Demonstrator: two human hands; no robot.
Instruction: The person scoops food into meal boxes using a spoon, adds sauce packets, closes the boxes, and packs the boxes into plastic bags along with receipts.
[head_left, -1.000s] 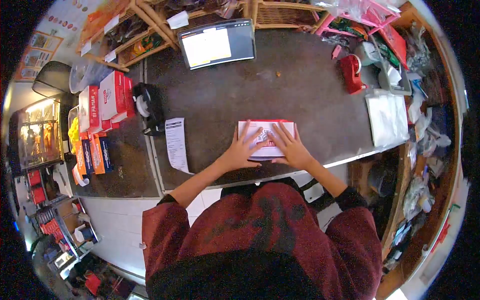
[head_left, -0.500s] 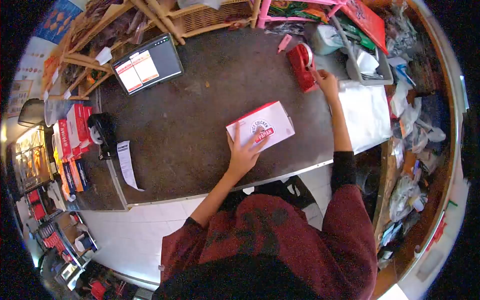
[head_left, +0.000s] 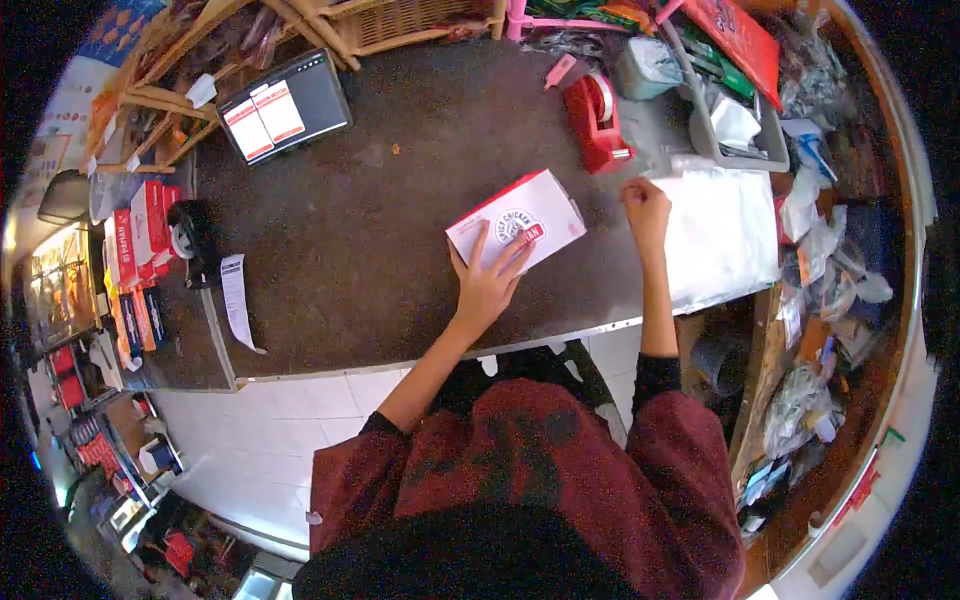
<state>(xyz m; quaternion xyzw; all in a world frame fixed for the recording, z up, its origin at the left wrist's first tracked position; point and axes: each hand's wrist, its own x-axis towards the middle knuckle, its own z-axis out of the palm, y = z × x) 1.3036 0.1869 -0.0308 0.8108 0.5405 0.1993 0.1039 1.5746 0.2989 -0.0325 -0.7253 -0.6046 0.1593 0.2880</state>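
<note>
A white and red cardboard chicken box (head_left: 556, 212) lies at an angle on the dark counter. My left hand (head_left: 486, 278) grips its near left part, the thumb along the side and the fingers spread over the printed top. Beyond the box to the right stands a red tape dispenser (head_left: 592, 128) with a roll in it. Just in front of the dispenser, apart from it, my right hand (head_left: 648, 208) is closed in a pinch. Whatever is between those fingertips is too small to make out.
White plastic sheets or bags (head_left: 725, 235) lie right of my right hand. Behind them are a grey bin (head_left: 770, 160) and a small tub (head_left: 648, 70). A tablet (head_left: 285, 108) stands at the back left, near a paper receipt (head_left: 236, 305). A pink marker (head_left: 560, 70) lies behind the dispenser.
My right hand has drawn away from the tape dispenser's front end, towards my body, with its fingers closed. My left hand stays on the box. The whole view has shifted slightly.
</note>
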